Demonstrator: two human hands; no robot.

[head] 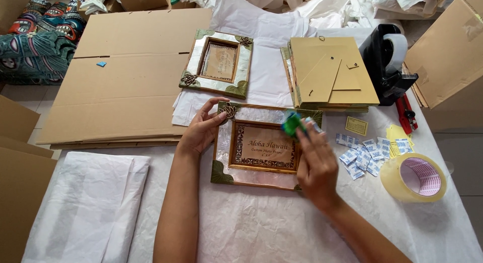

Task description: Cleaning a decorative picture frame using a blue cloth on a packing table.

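A decorated photo frame (261,147) with a shiny pale border and green leaf corners lies flat on white paper in front of me. My left hand (201,129) rests on its upper left corner, fingers by a carved brown knot. My right hand (314,165) sits over the frame's right edge, holding a small green and blue object (293,124) near the upper right corner. What that object is I cannot tell.
A second similar frame (218,63) lies farther back. A stack of frames face down (332,74) sits at the right, beside a black tape dispenser (387,59). Small white sachets (367,155), a clear tape roll (415,176), flat cardboard (126,77) and folded white paper (90,202) surround them.
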